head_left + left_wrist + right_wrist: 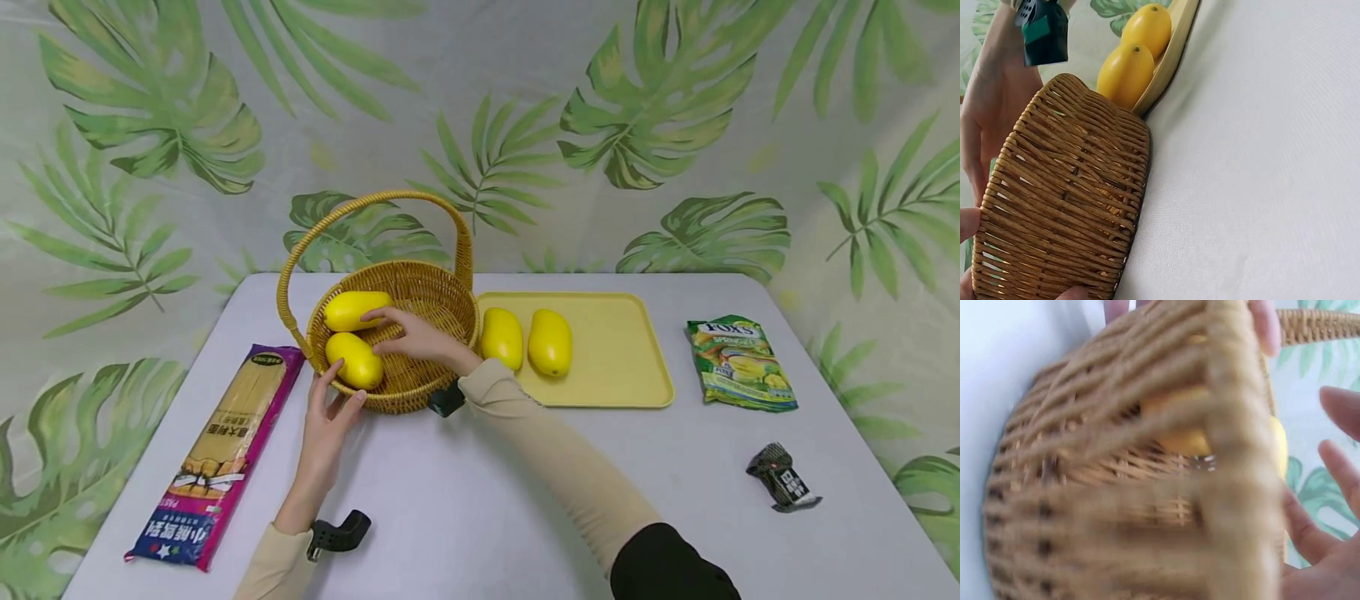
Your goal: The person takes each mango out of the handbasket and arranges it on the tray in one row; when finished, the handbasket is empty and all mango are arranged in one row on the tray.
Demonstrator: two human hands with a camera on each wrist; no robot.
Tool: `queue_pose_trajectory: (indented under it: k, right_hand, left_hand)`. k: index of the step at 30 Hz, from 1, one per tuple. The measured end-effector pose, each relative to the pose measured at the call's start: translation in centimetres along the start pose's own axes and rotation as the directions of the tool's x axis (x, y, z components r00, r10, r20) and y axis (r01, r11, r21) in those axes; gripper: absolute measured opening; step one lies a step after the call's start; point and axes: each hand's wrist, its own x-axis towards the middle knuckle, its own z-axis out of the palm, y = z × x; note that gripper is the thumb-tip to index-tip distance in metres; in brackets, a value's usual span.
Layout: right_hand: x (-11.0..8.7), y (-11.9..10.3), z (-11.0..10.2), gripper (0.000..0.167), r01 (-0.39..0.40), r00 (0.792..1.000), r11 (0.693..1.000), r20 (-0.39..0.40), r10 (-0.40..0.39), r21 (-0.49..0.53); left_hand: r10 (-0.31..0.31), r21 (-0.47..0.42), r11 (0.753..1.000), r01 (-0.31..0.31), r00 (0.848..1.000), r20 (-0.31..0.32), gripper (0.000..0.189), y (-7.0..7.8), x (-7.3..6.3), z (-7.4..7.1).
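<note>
A wicker basket [420,400] with a tall hoop handle stands left of centre, holding two yellow mangoes, one [357,310] at the back and one [354,360] in front. My left hand [322,433] grips the basket's front-left rim, with fingers on both sides of the wall in the right wrist view. Inside the basket, my right hand [416,337] reaches over the right rim, its fingers spread and loosely bent near both mangoes. Whether a fingertip touches either fruit is hard to tell. Two more mangoes [502,339] [550,342] lie on a yellow tray [622,358].
A long pack of noodles [217,450] lies left of the basket. On the right are a green Fox's candy bag [742,364] and a small black wrapped packet [783,477]. The tray's left edge is close beside the basket. A leaf-print cloth hangs behind the white table.
</note>
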Motion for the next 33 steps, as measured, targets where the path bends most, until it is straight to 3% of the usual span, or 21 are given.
queue_pose_trajectory:
  k: [9,17,21,26,33]
  right_hand:
    - [1.5,0.0,2.3,0.055,-0.101,0.993,0.994,0.058,0.099,0.031]
    - [1.9,0.4,3.4,0.057,-0.145,0.988,0.989,0.054,0.146,-0.012]
    - [1.5,0.3,3.1,0.057,-0.131,0.988,0.991,0.078,0.131,0.003]
    - [0.8,0.1,1.6,0.057,-0.113,0.979,0.994,0.171,0.109,0.009]
    - [-0.3,0.4,-0.6,0.048,-0.166,0.959,0.986,0.234,0.159,0.012]
  left_hand:
    - [0.015,-0.028,0.999,-0.016,1.000,-0.007,0.059,0.1,-0.1,0.1]
    - [0.006,-0.012,1.000,-0.006,1.000,-0.020,0.059,-0.1,0.0,0.1]
    - [0.004,-0.017,1.000,-0.004,1.000,-0.016,0.060,-0.2,0.0,0.0]
    - [0.019,-0.022,1.000,-0.020,1.000,-0.014,0.058,-0.1,0.0,0.0]
    - [0.027,-0.031,0.999,-0.027,1.000,-0.014,0.059,-0.1,-0.1,0.1]
